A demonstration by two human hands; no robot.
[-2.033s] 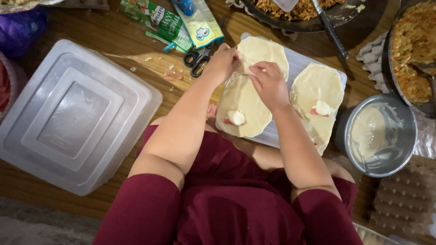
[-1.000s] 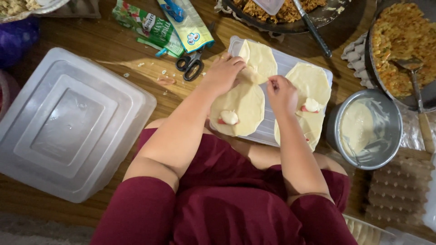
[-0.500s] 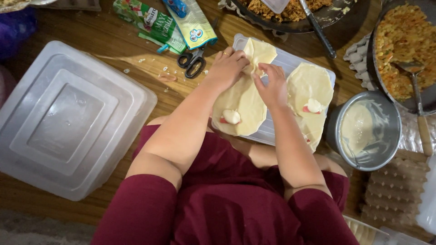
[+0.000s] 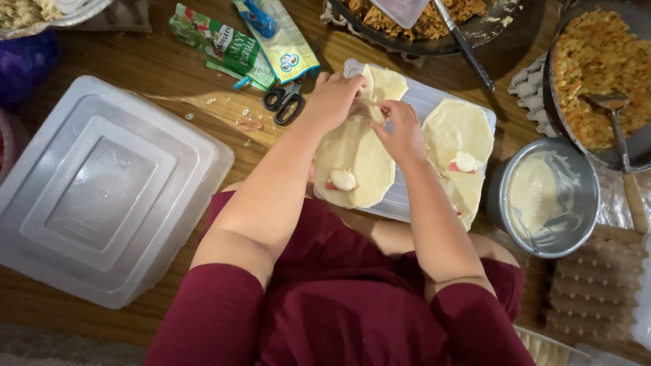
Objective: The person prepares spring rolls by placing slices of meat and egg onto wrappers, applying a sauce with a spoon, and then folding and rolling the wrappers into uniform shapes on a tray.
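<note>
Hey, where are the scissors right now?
In the head view, the black-handled scissors lie on the wooden table, just beside the left hand, below the green packets and off the white tray.

One head view looks straight down – close over the wooden table (image 4: pixel 169 85), lap at the near edge.

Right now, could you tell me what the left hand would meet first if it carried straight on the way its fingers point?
Probably the folded top of the wrapper that the left hand already pinches; depth is unclear.
</note>
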